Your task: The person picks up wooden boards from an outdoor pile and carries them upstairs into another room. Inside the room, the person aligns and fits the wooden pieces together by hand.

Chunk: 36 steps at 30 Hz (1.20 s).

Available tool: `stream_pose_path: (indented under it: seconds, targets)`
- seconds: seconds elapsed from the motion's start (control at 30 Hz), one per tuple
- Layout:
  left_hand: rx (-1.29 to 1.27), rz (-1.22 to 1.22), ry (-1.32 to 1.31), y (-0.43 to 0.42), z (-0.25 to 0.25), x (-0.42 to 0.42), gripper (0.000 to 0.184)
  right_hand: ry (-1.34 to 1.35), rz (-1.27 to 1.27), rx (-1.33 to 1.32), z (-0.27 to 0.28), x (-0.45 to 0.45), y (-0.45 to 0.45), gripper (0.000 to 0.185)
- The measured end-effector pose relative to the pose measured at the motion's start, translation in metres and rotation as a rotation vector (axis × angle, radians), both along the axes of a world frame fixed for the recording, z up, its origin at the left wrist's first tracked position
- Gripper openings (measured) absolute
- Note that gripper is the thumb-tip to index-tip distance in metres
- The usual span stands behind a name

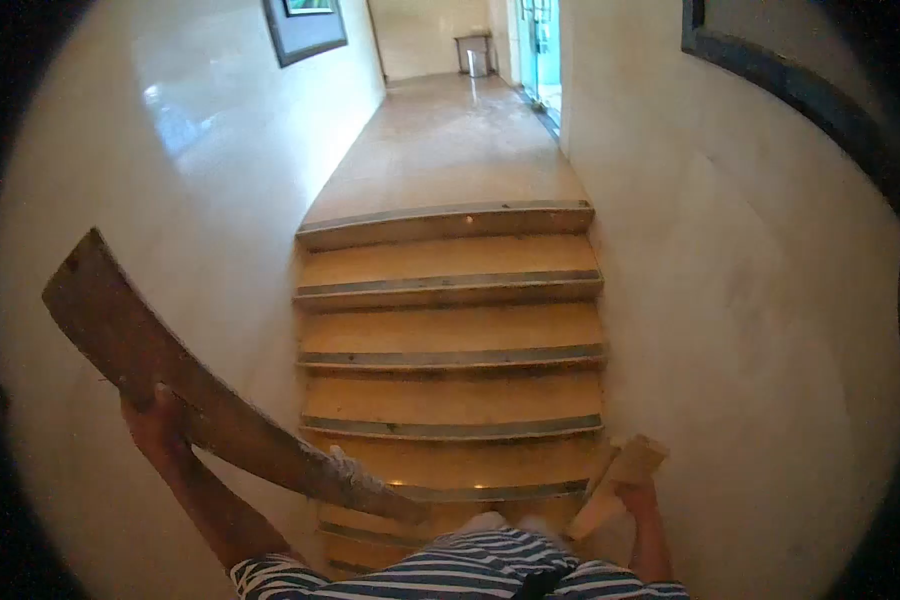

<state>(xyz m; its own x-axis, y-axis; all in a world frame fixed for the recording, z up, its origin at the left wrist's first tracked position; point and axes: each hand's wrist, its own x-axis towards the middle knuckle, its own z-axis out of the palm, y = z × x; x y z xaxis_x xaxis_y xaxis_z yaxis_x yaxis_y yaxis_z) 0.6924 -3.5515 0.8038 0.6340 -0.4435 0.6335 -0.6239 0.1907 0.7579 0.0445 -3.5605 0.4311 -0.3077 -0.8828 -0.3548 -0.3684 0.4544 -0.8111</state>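
Note:
My left hand (157, 420) is closed on a long, dark brown wooden plank (210, 395), which slants from the upper left down toward my waist. A whitish, ragged patch sits on the plank's edge near its lower end. On the right, my right hand (638, 497) grips a shorter, pale wooden block (630, 470); part of that hand is hidden behind the wood. Whether the pale wood is one piece or two, I cannot tell. Both pieces are held above the stairs.
Orange-tan steps (450, 390) with grey edge strips lie ahead. Below them is a shiny floor (445, 150). Smooth walls close in on the left (200, 230) and right (730, 300). A small table (473, 42), a bin (478, 65) and a bright doorway (542, 55) are at the far end.

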Motion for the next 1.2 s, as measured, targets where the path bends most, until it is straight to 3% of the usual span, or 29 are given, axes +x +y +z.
stream_pose_path:
  seconds: [0.03,0.07,0.1,0.17,0.27,0.3,0.37,0.4,0.47,0.5,0.57,0.67,0.77,0.83,0.9,0.97,1.03,1.13,1.2]
  targets:
    - [0.065,0.043,0.035,-0.014,0.001,0.019,0.061,0.149,0.004,0.073,0.029,0.008,-0.022,0.041]
    - [0.133,0.083,0.069,-0.028,0.001,0.037,0.062,0.157,0.052,-0.083,0.008,-0.009,-0.037,0.044]
    - [0.141,-0.028,0.126,-0.035,0.001,0.061,0.066,0.163,0.099,-0.240,-0.014,-0.024,-0.050,0.046]
    - [0.024,-0.156,0.132,-0.069,0.011,0.054,0.066,-0.059,-0.004,-0.355,0.061,-0.002,-0.083,0.049]
    - [-0.181,-0.194,-0.018,-0.125,0.035,0.004,0.060,0.005,-0.018,-0.323,0.067,-0.018,-0.136,0.055]
    - [-0.140,-0.186,-0.050,-0.138,0.036,0.004,0.060,0.047,0.022,-0.309,0.055,-0.025,-0.158,0.062]
    - [-0.089,-0.158,-0.073,-0.159,0.059,0.005,0.057,0.026,0.073,-0.408,0.098,-0.025,-0.200,0.063]
    - [-0.082,-0.148,-0.072,-0.173,0.075,0.009,0.053,-0.040,0.067,-0.524,0.138,-0.010,-0.226,0.056]
    - [-0.044,-0.075,-0.042,-0.193,0.104,0.023,0.048,-0.024,0.023,-0.457,0.161,-0.012,-0.270,0.047]
    - [-0.027,-0.004,-0.012,-0.197,0.122,0.031,0.046,0.143,0.111,-0.488,0.163,-0.023,-0.297,0.044]
    - [-0.056,0.038,-0.009,-0.206,0.156,0.062,0.045,0.133,0.158,-0.467,0.198,-0.025,-0.334,0.043]
    - [-0.216,-0.007,-0.054,-0.215,0.184,0.111,0.048,-0.258,0.057,-0.413,0.259,-0.005,-0.385,0.044]
    - [-0.298,0.093,-0.095,-0.225,0.191,0.107,0.042,-0.359,0.003,-0.556,0.200,-0.029,-0.398,0.038]
    - [-0.247,0.126,-0.273,-0.241,0.189,0.133,0.037,-0.281,-0.140,-0.531,0.266,0.006,-0.421,0.042]
    - [-0.209,-0.146,-0.099,-0.310,0.233,0.159,0.036,-0.248,-0.242,-0.626,0.312,0.026,-0.456,0.045]
    - [-0.227,-0.445,0.173,-0.383,0.260,0.122,0.044,-0.174,-0.336,-0.582,0.335,0.035,-0.473,0.047]
    - [-0.192,-0.471,0.157,-0.459,0.299,0.066,0.053,-0.044,-0.405,-0.327,0.380,0.045,-0.483,0.049]
    - [-0.282,-0.228,0.025,-0.508,0.315,0.014,0.049,-0.144,-0.469,-0.478,0.374,0.047,-0.494,0.049]
    - [-0.203,-0.319,0.033,-0.525,0.330,0.026,0.053,-0.206,-0.502,-0.576,0.380,0.045,-0.505,0.050]
